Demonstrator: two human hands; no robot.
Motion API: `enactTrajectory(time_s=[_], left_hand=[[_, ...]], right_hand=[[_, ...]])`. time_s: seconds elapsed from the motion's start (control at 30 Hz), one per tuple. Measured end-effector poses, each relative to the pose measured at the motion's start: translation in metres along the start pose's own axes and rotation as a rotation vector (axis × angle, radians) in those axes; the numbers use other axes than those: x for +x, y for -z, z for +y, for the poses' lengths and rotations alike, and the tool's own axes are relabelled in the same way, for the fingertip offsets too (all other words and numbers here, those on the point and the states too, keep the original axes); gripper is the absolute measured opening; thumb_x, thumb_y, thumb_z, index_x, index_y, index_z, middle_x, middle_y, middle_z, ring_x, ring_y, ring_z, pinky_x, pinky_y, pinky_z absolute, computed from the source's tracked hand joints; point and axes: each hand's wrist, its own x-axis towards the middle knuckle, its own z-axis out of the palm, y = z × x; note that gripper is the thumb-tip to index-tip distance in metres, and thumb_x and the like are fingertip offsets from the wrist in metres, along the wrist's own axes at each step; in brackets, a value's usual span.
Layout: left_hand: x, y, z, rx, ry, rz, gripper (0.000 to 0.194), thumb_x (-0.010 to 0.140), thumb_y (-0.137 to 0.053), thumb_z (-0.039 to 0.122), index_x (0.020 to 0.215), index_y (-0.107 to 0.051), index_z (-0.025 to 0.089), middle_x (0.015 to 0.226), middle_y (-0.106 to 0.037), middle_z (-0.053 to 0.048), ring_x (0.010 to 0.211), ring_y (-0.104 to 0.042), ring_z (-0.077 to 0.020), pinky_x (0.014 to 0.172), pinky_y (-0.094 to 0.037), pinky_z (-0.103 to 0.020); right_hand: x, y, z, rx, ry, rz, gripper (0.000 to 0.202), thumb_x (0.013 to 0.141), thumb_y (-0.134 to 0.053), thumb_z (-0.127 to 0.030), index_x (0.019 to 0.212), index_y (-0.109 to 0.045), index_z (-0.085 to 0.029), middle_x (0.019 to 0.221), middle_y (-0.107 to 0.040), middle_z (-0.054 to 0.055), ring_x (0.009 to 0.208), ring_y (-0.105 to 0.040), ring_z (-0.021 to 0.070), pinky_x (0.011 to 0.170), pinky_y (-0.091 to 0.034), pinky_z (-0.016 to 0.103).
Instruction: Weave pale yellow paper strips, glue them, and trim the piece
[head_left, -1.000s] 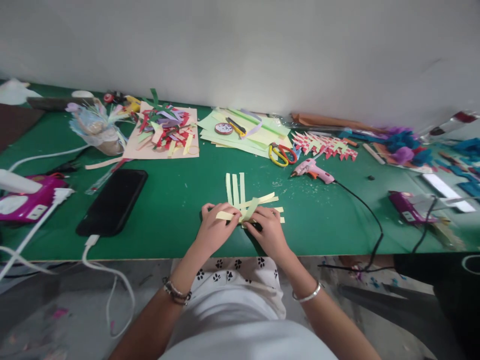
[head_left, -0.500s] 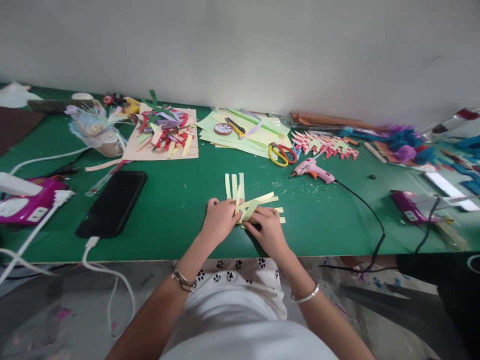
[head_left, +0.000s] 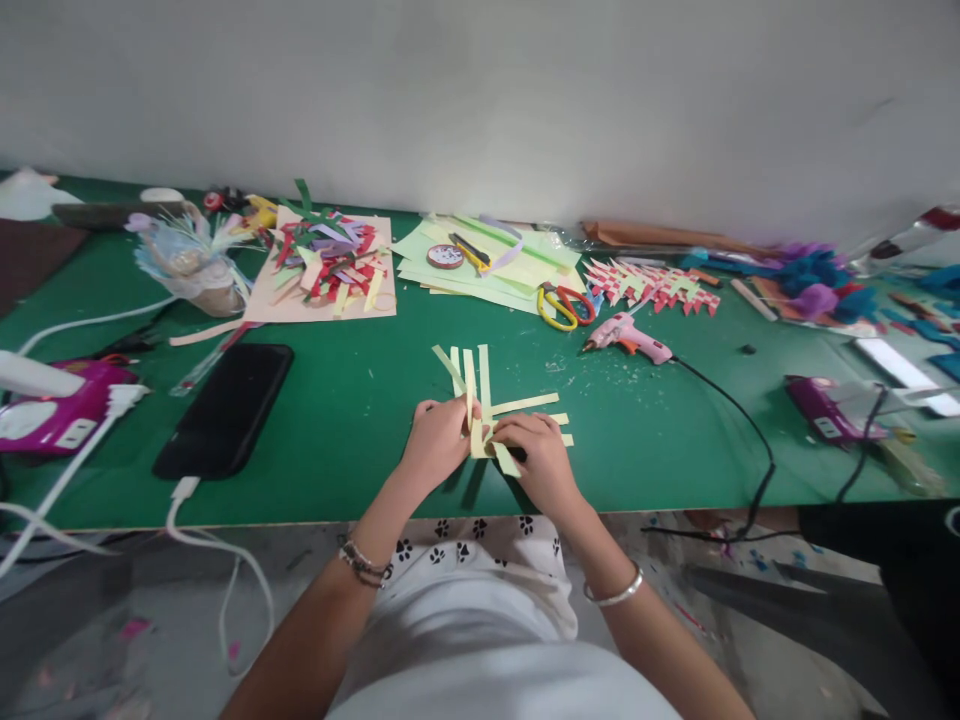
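Pale yellow-green paper strips (head_left: 484, 375) cross one another near the front edge of the green table, some pointing away from me and others to the right. My left hand (head_left: 441, 432) pinches strips at the left side of the crossing. On the right side, my right hand (head_left: 536, 455) has its fingers closed on the strips, and one strip end slants down beside its thumb. The fingertips of both hands are close together and partly hide the crossing.
Behind the strips lie yellow and red scissors (head_left: 557, 306), a pink glue gun (head_left: 628, 337) with a black cord, and pale green sheets (head_left: 517, 285). A black phone (head_left: 225, 410) is at left. Cut strips lie on a pink sheet (head_left: 262, 300).
The strips that slanted across between my hands have shifted; one now leans up to the left and another hangs toward me by my right thumb. My right hand has turned slightly.
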Motion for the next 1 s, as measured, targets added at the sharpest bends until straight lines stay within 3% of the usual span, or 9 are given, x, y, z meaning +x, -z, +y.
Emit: enactTrajectory(time_s=[0.17, 0.3, 0.43, 0.6, 0.8, 1.0], left_hand=[[-0.001, 0.003, 0.001, -0.010, -0.019, 0.002, 0.022, 0.086, -0.039, 0.032, 0.081, -0.057, 0.021, 0.072, -0.066, 0.000, 0.074, -0.061, -0.0186, 0.084, -0.032, -0.037], [-0.001, 0.004, -0.002, -0.072, -0.032, -0.017, 0.024, 0.086, -0.037, 0.024, 0.093, -0.060, 0.020, 0.077, -0.068, -0.001, 0.080, -0.061, -0.0188, 0.088, -0.034, -0.036], [0.000, 0.005, -0.004, -0.107, -0.024, -0.022, 0.028, 0.083, -0.038, 0.021, 0.100, -0.060, 0.019, 0.086, -0.069, -0.003, 0.088, -0.061, -0.0204, 0.093, -0.033, -0.037], [0.000, 0.006, -0.003, -0.155, -0.006, 0.003, 0.031, 0.086, -0.031, 0.019, 0.091, -0.061, 0.017, 0.095, -0.068, -0.005, 0.087, -0.061, -0.0190, 0.090, -0.036, -0.035], [-0.002, 0.007, -0.001, -0.195, 0.015, 0.043, 0.031, 0.088, -0.029, 0.021, 0.091, -0.060, 0.017, 0.089, -0.068, -0.004, 0.084, -0.061, -0.0173, 0.083, -0.041, -0.031], [-0.003, 0.005, -0.003, -0.162, -0.025, 0.083, 0.030, 0.088, -0.031, 0.023, 0.087, -0.060, 0.017, 0.094, -0.067, -0.004, 0.086, -0.060, -0.0172, 0.083, -0.040, -0.031]], right_hand=[[0.002, 0.004, 0.004, 0.068, 0.020, -0.005, 0.016, 0.082, -0.051, -0.014, 0.082, -0.065, -0.023, 0.090, -0.068, 0.001, 0.086, -0.060, 0.0160, 0.089, -0.034, 0.035], [0.005, 0.006, 0.005, 0.133, 0.033, -0.019, 0.015, 0.083, -0.051, -0.016, 0.079, -0.065, -0.020, 0.085, -0.066, 0.003, 0.080, -0.058, 0.0160, 0.074, -0.042, 0.029], [0.009, 0.004, 0.002, 0.141, -0.001, -0.007, 0.014, 0.080, -0.054, -0.015, 0.068, -0.060, -0.019, 0.073, -0.059, 0.003, 0.072, -0.054, 0.0162, 0.066, -0.043, 0.027], [0.010, -0.002, -0.001, 0.175, -0.058, 0.019, 0.009, 0.078, -0.057, -0.015, 0.070, -0.055, -0.019, 0.074, -0.056, 0.003, 0.074, -0.052, 0.0166, 0.068, -0.042, 0.027], [0.008, -0.007, 0.001, 0.164, -0.134, 0.026, 0.012, 0.076, -0.058, -0.017, 0.081, -0.047, -0.020, 0.077, -0.055, 0.002, 0.073, -0.050, 0.0168, 0.066, -0.041, 0.028], [0.008, -0.002, 0.001, 0.120, 0.014, -0.029, 0.003, 0.082, -0.052, -0.018, 0.079, -0.052, -0.020, 0.082, -0.055, 0.004, 0.080, -0.051, 0.0188, 0.072, -0.041, 0.031]])
